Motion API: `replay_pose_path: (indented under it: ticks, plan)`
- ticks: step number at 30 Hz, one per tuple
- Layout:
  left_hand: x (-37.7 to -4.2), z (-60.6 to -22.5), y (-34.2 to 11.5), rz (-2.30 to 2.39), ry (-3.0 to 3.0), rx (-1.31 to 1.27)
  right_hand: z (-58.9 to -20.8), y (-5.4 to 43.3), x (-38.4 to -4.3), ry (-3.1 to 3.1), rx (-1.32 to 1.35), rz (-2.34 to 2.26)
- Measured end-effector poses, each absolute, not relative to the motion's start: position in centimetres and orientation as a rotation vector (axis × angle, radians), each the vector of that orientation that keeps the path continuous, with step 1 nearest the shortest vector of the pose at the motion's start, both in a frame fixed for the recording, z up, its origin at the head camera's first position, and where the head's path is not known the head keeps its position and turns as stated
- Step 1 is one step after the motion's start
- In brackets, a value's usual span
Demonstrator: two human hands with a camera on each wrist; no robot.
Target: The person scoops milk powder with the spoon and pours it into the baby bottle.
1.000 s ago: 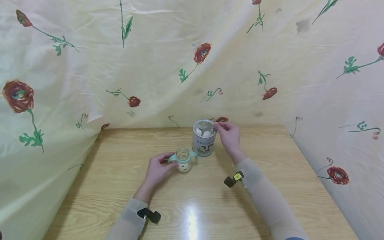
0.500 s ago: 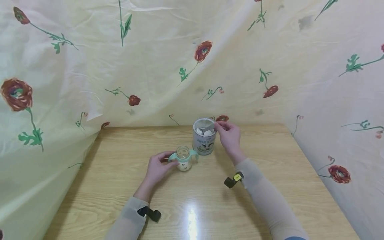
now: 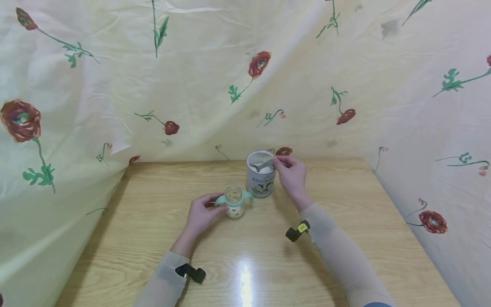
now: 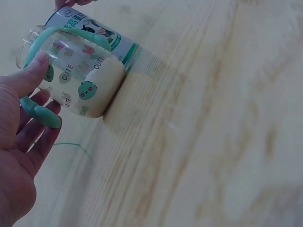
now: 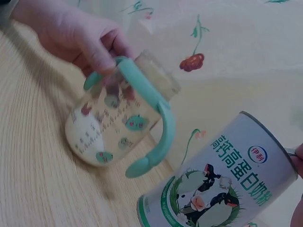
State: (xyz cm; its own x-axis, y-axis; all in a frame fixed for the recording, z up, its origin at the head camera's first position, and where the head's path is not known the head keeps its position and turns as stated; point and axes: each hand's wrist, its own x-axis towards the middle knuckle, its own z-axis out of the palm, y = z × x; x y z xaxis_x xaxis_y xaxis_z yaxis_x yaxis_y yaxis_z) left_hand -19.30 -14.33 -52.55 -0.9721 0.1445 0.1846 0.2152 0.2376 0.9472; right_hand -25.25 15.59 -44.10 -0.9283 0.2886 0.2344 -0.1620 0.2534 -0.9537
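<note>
A clear baby bottle (image 3: 235,209) with mint-green handles stands upright on the table, whitish powder in its lower part. My left hand (image 3: 202,213) holds it, thumb against the body and fingers behind one handle (image 4: 40,113). Its mouth is uncovered. Just behind and to the right stands an opened milk powder can (image 3: 261,186), printed with cows (image 5: 208,198). My right hand (image 3: 292,175) pinches the handle of a grey spoon (image 3: 266,164) at the can's right rim. The spoon's bowl is inside the can, over or in the white powder; how deep cannot be seen.
The wooden table (image 3: 153,183) ends at a flower-printed cloth (image 3: 192,85) hanging close behind the can. More cloth hangs along both sides. A light reflection shows on the tabletop in front of the bottle.
Inside the can the spoon has shifted slightly left, and the powder around its bowl looks flatter. The right hand moved a little left with it. The left hand and bottle have stayed in place.
</note>
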Motion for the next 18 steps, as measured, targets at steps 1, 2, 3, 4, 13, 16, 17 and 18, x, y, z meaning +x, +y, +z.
replay_pose_path:
  ticks: [1, 2, 3, 4, 13, 16, 17, 18]
  plan:
    - [-19.3, -52.5, -14.3, -1.871, -2.424, -0.351, -44.1, 15.6, -25.3, -2.168, -0.126, 1.736]
    - [-19.3, -52.5, -14.3, -1.869, -2.425, -0.349, -44.1, 15.7, -25.3, -2.167, -0.141, 1.755]
    - [-19.3, -52.6, -14.3, -1.868, -2.424, -0.348, -44.1, 15.7, -25.3, -2.164, -0.151, 1.770]
    - [-19.3, -52.5, -14.3, -1.867, -2.421, -0.348, -44.2, 15.7, -25.3, -2.160, -0.163, 1.782]
    - [-19.3, -52.6, -14.4, -1.859, -2.411, -0.366, -44.1, 16.3, -25.8, -2.066, -0.324, 1.947]
    - [-19.3, -52.4, -14.3, -1.867, -2.405, -0.372, -44.1, 16.6, -25.8, -2.026, -0.384, 2.003]
    - [-19.3, -52.4, -14.3, -1.871, -2.405, -0.369, -44.1, 16.7, -25.8, -2.018, -0.404, 2.021]
    - [-19.3, -52.4, -14.3, -1.877, -2.401, -0.369, -44.1, 16.8, -25.8, -2.004, -0.422, 2.040]
